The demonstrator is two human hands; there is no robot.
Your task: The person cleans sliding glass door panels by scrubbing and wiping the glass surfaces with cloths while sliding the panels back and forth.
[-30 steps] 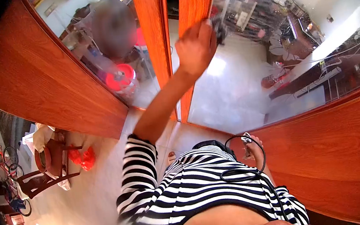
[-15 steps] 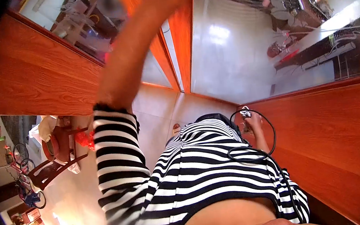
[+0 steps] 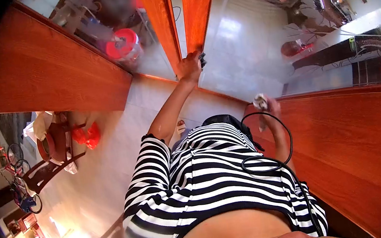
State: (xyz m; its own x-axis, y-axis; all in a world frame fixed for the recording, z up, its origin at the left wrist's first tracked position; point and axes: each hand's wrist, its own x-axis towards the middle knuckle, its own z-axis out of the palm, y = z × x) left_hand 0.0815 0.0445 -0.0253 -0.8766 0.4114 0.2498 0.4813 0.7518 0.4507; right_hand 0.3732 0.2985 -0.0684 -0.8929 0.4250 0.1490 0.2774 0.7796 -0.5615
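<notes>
Gripping a dark wad (image 3: 203,60) against the door frame (image 3: 194,16), the left hand (image 3: 189,67) is closed. The wad (material unclear) is probably light and soft, best held bunched at its middle. The right hand (image 3: 273,106) grasps a blurred pale item (image 3: 260,102).

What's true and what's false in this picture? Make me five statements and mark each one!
1. The left hand is at the frame and the right hand is near the cord. True.
2. Both hands are empty. False: the left hand holds a dark thing and the right hand a pale thing, too blurry to name.
3. A bucket with a red top shows in the glass. True.
4. The cord is yellow. False: it is black.
5. A red bag is near the chair. True.
</notes>
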